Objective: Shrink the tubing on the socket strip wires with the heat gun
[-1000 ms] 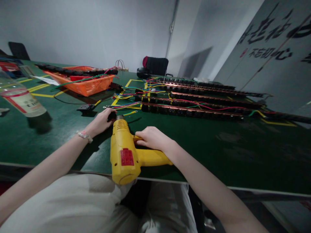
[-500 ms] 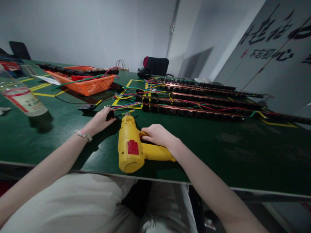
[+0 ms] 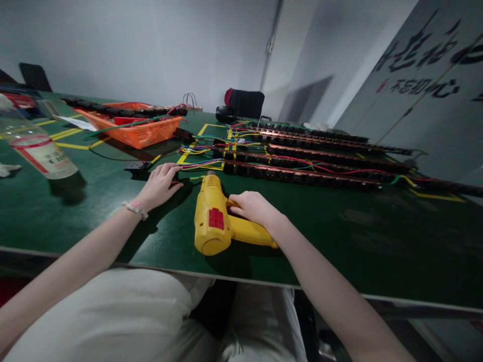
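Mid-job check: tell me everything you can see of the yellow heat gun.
The heat gun has a yellow, plastic-looking body with vent slots toward the front, a printed red label and a short, metal-looking nozzle pointing away from the person. Its handle extends rightward, gripped by the right hand. It is over the green tabletop; whether it touches it, or is running, I can't tell.

Yellow heat gun [image 3: 213, 217], red label [image 3: 216, 218]

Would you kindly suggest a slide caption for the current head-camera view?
Right hand gripping a yellow heat gun, left hand nearby, over a green table.
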